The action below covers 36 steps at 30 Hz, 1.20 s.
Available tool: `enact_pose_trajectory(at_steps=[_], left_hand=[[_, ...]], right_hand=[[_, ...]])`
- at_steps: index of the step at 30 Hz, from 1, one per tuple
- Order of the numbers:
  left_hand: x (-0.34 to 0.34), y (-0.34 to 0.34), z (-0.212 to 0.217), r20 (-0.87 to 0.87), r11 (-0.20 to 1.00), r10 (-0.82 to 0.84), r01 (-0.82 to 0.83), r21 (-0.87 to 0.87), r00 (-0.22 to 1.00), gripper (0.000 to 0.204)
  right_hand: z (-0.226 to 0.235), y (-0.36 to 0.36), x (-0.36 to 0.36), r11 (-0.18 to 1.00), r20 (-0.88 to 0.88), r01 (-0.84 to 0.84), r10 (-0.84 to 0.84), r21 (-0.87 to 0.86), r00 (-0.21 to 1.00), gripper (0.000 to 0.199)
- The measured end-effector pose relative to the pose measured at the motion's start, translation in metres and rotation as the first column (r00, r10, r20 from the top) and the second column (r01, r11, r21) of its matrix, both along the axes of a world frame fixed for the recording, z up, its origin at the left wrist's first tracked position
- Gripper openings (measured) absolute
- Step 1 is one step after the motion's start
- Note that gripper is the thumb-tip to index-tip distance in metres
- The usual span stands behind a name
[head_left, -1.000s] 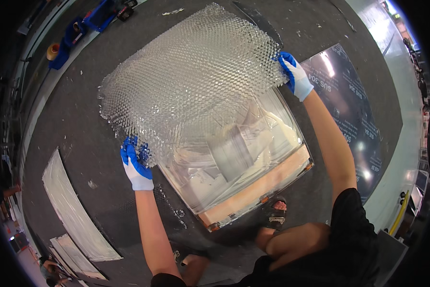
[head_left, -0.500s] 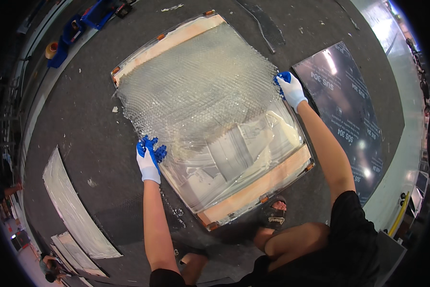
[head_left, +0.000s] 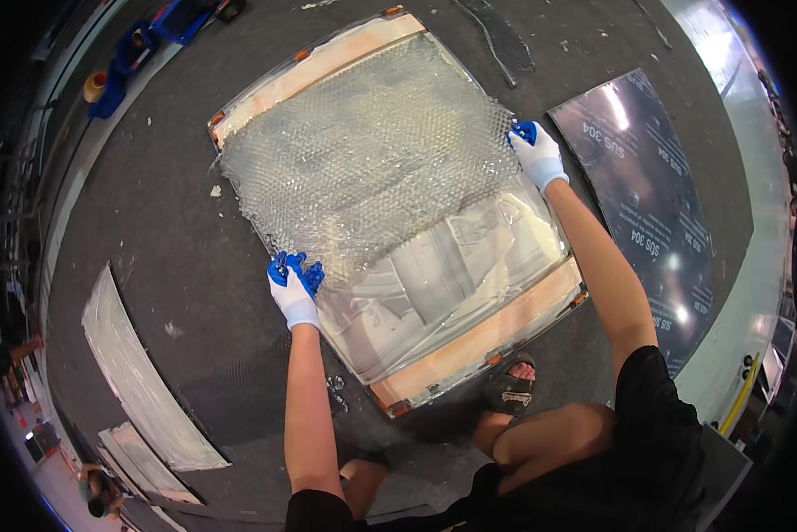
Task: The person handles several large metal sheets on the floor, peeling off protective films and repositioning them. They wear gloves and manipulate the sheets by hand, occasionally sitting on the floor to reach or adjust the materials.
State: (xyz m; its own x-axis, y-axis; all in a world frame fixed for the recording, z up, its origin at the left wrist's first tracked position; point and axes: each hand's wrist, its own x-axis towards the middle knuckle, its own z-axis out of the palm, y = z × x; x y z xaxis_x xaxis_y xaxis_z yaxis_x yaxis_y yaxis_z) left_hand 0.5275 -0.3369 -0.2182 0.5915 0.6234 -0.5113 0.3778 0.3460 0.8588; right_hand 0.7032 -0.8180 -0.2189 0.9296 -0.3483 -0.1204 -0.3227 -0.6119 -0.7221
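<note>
A sheet of clear bubble wrap (head_left: pixel 372 151) covers the upper and middle part of a flat rectangular panel (head_left: pixel 478 332), which lies aslant on the floor. My left hand (head_left: pixel 295 293), in a white glove with blue-coated fingers, grips the wrap's lower left corner. At the sheet's right edge, my right hand (head_left: pixel 538 155) in a matching glove has its fingers closed on the wrap. Clear film over a pale, streaky surface shows below the wrap. Orange-tinted strips run along the panel's two ends, with small brown pieces at the corners.
A dark, shiny film-covered sheet (head_left: pixel 638 213) lies to the right. Long pale wrapped panels (head_left: pixel 141 372) rest at the lower left. Blue bins (head_left: pixel 137 51) and a tape roll (head_left: pixel 95 87) stand at the upper left. My sandalled foot (head_left: pixel 512 386) is beside the panel's near end.
My left hand has shifted right, in over the panel's left edge, with the wrap's corner. The bubble wrap looks slacker. My right hand has moved slightly up and stays on its edge.
</note>
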Motion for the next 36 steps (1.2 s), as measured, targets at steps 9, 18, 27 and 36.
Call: enact_pose_trajectory(at_steps=[9, 18, 27, 36], left_hand=[[-0.018, -0.011, 0.004, -0.14, 0.833, -0.208, 0.25, 0.493, 0.968, 0.059], [-0.012, -0.002, 0.02, -0.499, 0.504, -0.314, 0.587, 0.633, 0.808, 0.061], [0.046, 0.028, 0.009, -0.282, 0.112, -0.285, 0.324, 0.939, 0.916, 0.07], [0.194, 0.063, 0.004, -0.683, 0.071, -0.224, 0.711, 0.7, 0.695, 0.105]], right_hand=[[0.019, -0.003, -0.001, 0.947, -0.076, -0.134, 0.116, -0.292, 0.99, 0.04], [0.022, -0.018, -0.003, 0.906, -0.112, -0.107, 0.067, -0.41, 0.992, 0.037], [0.059, 0.013, 0.005, 0.607, -0.402, -0.417, 0.169, -0.677, 0.9, 0.056], [0.008, 0.024, 0.024, 0.424, -0.365, -0.566, 0.468, -0.707, 0.805, 0.089]])
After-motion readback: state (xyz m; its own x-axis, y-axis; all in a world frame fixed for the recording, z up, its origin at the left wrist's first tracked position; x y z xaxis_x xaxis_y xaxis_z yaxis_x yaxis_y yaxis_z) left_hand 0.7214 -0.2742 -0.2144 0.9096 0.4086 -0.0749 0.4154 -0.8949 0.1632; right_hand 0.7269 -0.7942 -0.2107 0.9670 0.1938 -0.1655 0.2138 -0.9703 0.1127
